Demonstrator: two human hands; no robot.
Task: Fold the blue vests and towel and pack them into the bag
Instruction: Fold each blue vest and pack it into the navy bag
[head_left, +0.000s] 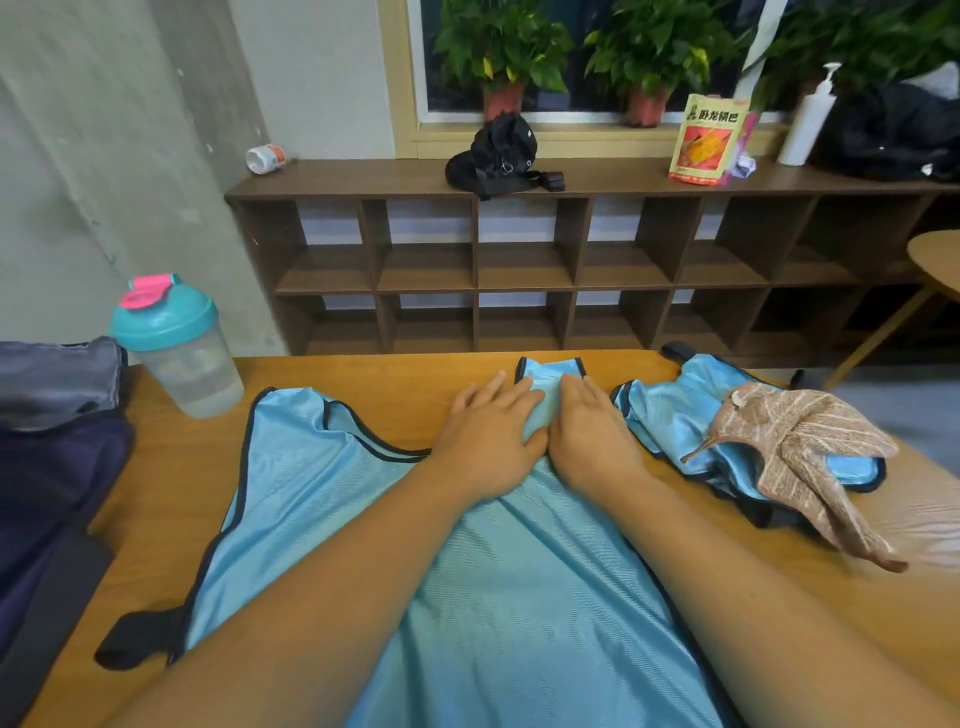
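1. Vest (467, 597) lay spread on the bench (171, 499).
2. Left hand (491, 436) and right hand (592, 431) pressed its far strap (548, 376), grips wide, fingers straight.
3. Second vest (670, 415) lay crumpled at right, towel (810, 452) on it; bag (52, 493) sat at left.

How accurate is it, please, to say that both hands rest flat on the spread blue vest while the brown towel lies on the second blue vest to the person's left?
Only the side is wrong: the head view shows the brown towel on the second blue vest to the person's right. Left hand and right hand do rest flat on the spread blue vest.
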